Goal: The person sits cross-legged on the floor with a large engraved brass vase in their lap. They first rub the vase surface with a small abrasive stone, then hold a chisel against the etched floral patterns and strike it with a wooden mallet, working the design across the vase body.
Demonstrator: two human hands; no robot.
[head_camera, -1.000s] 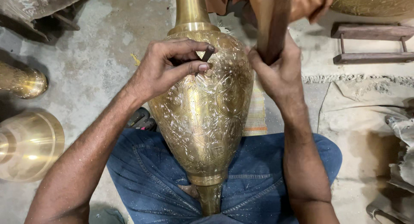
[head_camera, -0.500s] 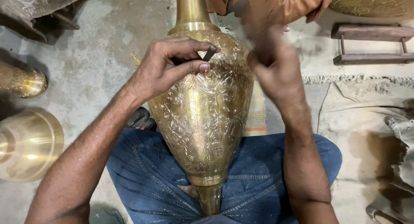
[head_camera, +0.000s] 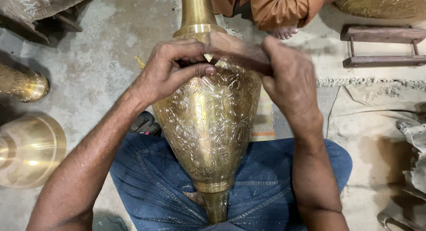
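Observation:
A large engraved brass vase (head_camera: 208, 124) lies across my lap, its neck pointing away from me. My left hand (head_camera: 171, 69) rests on the vase's shoulder and pinches a small metal chisel (head_camera: 207, 58) against the surface. My right hand (head_camera: 288, 80) grips a brown wooden mallet (head_camera: 237, 53), which lies level across the vase with its end down on the chisel's head. My legs in blue jeans (head_camera: 146, 186) are under the vase.
Two more brass pieces, a plain one (head_camera: 26, 151) and an engraved one (head_camera: 22, 84), lie at the left on the concrete floor. Another person in orange cloth (head_camera: 266, 6) sits beyond the vase, one bare foot showing. A wooden stool (head_camera: 381, 46) and grey cloth (head_camera: 377, 124) are at right.
My right hand has swung the mallet down from upright to level, onto the chisel. The left hand and the vase have stayed in place.

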